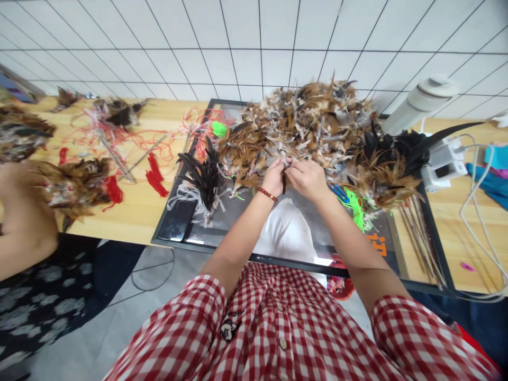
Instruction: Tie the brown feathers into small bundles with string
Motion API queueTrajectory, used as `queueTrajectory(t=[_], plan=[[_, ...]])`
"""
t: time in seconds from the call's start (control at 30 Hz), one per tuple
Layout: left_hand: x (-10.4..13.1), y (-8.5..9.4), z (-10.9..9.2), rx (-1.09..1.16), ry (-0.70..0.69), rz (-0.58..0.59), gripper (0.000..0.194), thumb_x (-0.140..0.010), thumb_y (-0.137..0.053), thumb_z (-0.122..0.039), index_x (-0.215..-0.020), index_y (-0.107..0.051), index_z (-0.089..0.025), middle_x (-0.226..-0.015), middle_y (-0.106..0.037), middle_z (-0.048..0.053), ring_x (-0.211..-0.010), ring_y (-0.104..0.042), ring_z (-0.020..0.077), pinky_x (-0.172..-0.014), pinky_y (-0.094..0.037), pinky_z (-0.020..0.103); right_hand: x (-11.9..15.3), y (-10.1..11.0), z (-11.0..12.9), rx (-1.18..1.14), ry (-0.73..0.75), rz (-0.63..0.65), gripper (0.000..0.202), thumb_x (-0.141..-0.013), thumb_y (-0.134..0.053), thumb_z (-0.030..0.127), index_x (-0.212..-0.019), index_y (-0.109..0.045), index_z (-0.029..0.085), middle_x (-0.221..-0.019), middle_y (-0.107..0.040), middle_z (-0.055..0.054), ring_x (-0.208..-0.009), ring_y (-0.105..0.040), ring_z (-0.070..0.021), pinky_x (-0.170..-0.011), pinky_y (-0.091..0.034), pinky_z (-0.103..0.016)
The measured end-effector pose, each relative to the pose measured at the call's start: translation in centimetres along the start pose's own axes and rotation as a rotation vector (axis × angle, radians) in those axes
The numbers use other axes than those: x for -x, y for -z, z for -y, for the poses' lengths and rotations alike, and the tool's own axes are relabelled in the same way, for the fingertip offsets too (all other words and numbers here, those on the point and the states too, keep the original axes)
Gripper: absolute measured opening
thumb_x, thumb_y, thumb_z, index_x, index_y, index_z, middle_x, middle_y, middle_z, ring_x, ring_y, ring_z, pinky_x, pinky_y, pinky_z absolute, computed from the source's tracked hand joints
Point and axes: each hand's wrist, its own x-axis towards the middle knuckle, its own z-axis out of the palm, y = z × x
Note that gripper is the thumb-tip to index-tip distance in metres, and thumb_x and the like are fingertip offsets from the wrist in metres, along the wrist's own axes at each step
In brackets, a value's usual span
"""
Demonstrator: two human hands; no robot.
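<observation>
My left hand (273, 178) and my right hand (308, 179) meet in front of a big heap of brown and white feathers (305, 114). Between my closed fingertips is a small feather (284, 182), dark at its lower end; its upper part is mostly hidden by the fingers. Left of my hands lies a bunch of black feathers (203, 177) with whitish ties. By my right wrist are bright green strings (356, 209) and a blue looped item (340, 193). A brown feather bunch (387, 177) with black plumes lies farther right.
A black-framed panel (222, 251) lies under the work on the wooden table (130, 222). Thin sticks (423, 241), a white power adapter (443, 166), cables and a white bottle (420, 103) stand right. At left, a co-worker's arm (24, 217) is beside feathers, red string (155, 175) and pink strands.
</observation>
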Motion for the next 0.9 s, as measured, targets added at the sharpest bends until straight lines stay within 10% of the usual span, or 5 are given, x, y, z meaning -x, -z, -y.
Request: queueTrajectory(t=[0.23,0.53,0.73,0.9], plan=[[-0.4,0.1,1.3,-0.051,-0.098,-0.028,0.026,-0.097,-0.054,-0.006,-0.074,-0.064,-0.013,-0.068,-0.064,-0.004,-0.064,-0.058,0.0051,-0.076,-0.047,0.017,0.2,-0.3,0.3,-0.039,-0.075,0.003,0.027,-0.096,-0.055,0.03,-0.096,-0.079,0.017,-0.096,-0.077,-0.012,-0.09,-0.068,-0.0245,-0.077,-0.041,-0.037],[-0.5,0.0,1.6,-0.206,-0.101,-0.078,0.026,-0.101,-0.055,-0.015,-0.075,-0.057,-0.016,-0.054,-0.048,-0.008,-0.045,-0.039,0.0036,-0.049,-0.029,0.018,0.0,-1.9,-1.3,-0.636,-0.417,-0.254,0.034,-0.091,-0.062,0.044,-0.112,-0.072,0.019,-0.083,-0.073,-0.004,-0.064,-0.06,-0.0159,-0.066,-0.05,-0.032],[-0.4,0.1,1.7,-0.275,-0.109,-0.01,0.026,-0.101,-0.053,-0.012,-0.076,-0.056,-0.016,-0.052,-0.044,-0.009,-0.045,-0.04,0.0037,-0.048,-0.028,0.017,-0.3,-2.9,-1.6,-1.027,-0.534,-0.245,0.047,-0.081,-0.072,0.067,-0.089,-0.074,0.021,-0.077,-0.073,-0.002,-0.066,-0.063,-0.0157,-0.067,-0.053,-0.032],[0.1,0.1,1.3,-0.341,-0.08,0.042,0.025,-0.102,-0.051,-0.012,-0.078,-0.057,-0.016,-0.053,-0.046,-0.009,-0.046,-0.041,0.0038,-0.047,-0.03,0.017,-0.3,-2.5,-2.0,-0.88,-0.521,-0.367,0.044,-0.083,-0.071,0.065,-0.08,-0.077,0.021,-0.078,-0.074,-0.003,-0.073,-0.065,-0.0175,-0.074,-0.053,-0.034]])
